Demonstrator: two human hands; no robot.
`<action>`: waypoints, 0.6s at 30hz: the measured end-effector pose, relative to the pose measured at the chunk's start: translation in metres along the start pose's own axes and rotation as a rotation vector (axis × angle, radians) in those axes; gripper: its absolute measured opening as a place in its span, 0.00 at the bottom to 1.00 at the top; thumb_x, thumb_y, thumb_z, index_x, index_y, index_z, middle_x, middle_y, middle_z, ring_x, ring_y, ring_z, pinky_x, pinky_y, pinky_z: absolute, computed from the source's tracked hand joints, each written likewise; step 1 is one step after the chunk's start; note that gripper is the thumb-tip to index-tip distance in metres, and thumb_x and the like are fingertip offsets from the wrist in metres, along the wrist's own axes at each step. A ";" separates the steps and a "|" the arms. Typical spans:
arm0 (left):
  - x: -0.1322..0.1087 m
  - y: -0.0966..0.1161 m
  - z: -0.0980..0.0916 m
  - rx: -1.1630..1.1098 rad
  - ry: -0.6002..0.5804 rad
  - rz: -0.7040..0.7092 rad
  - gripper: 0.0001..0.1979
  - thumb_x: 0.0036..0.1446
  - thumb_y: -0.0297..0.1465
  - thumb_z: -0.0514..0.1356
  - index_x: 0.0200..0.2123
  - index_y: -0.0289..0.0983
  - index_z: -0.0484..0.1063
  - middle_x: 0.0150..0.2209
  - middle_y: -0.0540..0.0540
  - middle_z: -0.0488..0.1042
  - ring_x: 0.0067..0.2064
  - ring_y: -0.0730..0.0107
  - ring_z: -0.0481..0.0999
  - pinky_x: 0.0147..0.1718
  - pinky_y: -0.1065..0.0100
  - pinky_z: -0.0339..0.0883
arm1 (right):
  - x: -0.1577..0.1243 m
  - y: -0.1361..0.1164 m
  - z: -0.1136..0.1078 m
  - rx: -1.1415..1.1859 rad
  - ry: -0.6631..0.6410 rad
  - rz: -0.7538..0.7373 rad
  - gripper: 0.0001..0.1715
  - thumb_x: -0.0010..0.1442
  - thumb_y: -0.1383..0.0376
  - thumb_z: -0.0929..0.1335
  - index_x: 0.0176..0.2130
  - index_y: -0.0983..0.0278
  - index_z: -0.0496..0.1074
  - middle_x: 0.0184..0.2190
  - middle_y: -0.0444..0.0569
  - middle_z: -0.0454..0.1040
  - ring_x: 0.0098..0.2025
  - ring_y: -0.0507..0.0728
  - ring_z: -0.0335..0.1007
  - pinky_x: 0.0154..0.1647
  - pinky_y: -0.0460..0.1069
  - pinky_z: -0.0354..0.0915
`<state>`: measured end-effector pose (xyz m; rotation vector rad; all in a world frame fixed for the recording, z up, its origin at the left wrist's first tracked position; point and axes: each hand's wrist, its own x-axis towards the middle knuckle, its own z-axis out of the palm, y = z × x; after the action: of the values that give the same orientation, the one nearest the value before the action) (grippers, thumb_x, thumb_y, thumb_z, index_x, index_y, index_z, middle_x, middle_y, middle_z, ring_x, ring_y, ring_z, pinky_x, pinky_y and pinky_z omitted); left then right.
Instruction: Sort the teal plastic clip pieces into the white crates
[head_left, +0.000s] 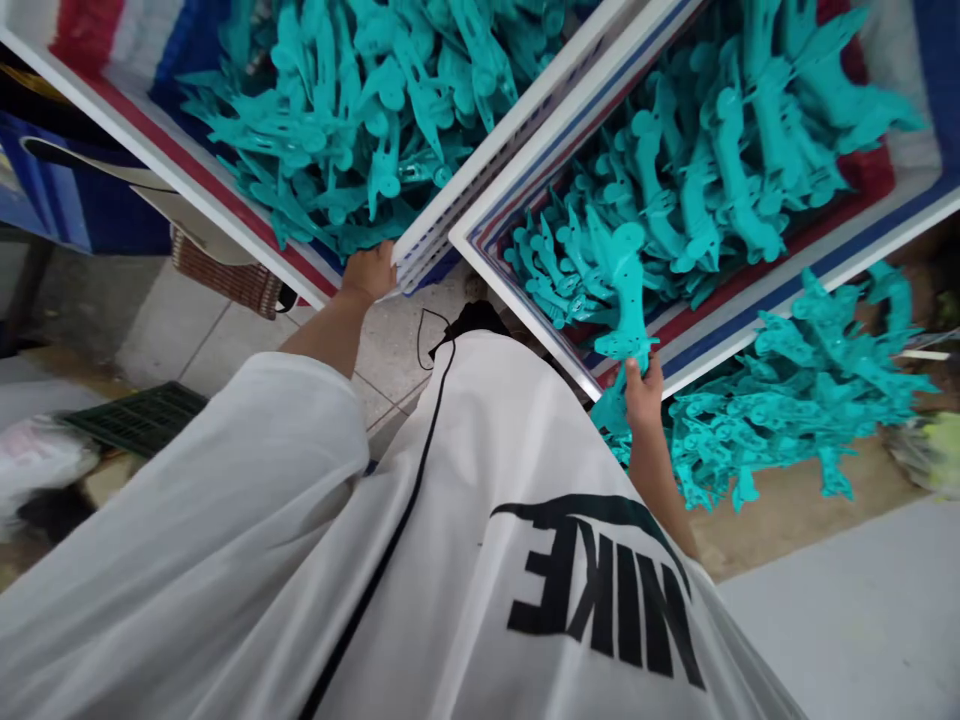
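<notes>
At the near corner of the right bin (525,345), your right hand (645,395) has its thumb and fingers pinching a teal part (630,285), which reaches over the parts heaped inside. It is plastic, with a rounded knob at the far end, a narrow body with small dark dots, and a jagged, flared end by your fingers. Your left hand (367,275) touches the near corner of the left bin (225,215), likewise full of teal; you cannot tell how tightly its fingers close. "NIKE" reads in black on your white shirt (480,600), beside a black swoosh. Both bins have white rims and red, white and blue stripes. Along the right bin's outer side lies a teal pile (795,400). Pale floor tiles (379,345) show between your hands; a brown woven basket (225,275) sits beside the left bin.
</notes>
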<state>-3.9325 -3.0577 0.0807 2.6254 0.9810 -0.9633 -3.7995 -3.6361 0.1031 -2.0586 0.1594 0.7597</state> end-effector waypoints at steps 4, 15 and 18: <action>-0.006 0.007 -0.009 -0.066 -0.036 0.030 0.20 0.82 0.30 0.57 0.67 0.19 0.64 0.67 0.28 0.81 0.64 0.55 0.79 0.68 0.58 0.67 | -0.009 -0.042 -0.031 0.298 0.048 0.005 0.36 0.57 0.34 0.80 0.47 0.52 0.68 0.27 0.35 0.67 0.23 0.55 0.66 0.28 0.54 0.72; -0.093 0.112 -0.069 -1.041 0.185 0.598 0.34 0.71 0.44 0.70 0.74 0.39 0.72 0.70 0.30 0.77 0.68 0.42 0.80 0.61 0.51 0.79 | 0.040 -0.223 0.085 0.588 -0.101 -0.478 0.29 0.62 0.42 0.77 0.55 0.51 0.77 0.33 0.43 0.74 0.38 0.62 0.80 0.48 0.62 0.83; -0.124 0.150 -0.085 -1.283 -0.241 0.964 0.50 0.63 0.51 0.78 0.82 0.46 0.65 0.59 0.34 0.83 0.56 0.45 0.87 0.50 0.54 0.82 | 0.046 -0.280 0.133 0.362 -0.039 -0.657 0.40 0.70 0.35 0.70 0.71 0.50 0.73 0.52 0.53 0.82 0.58 0.67 0.83 0.66 0.68 0.80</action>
<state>-3.8641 -3.2064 0.2167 1.4547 0.0498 -0.1987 -3.7151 -3.3597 0.2243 -1.6019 -0.3647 0.3269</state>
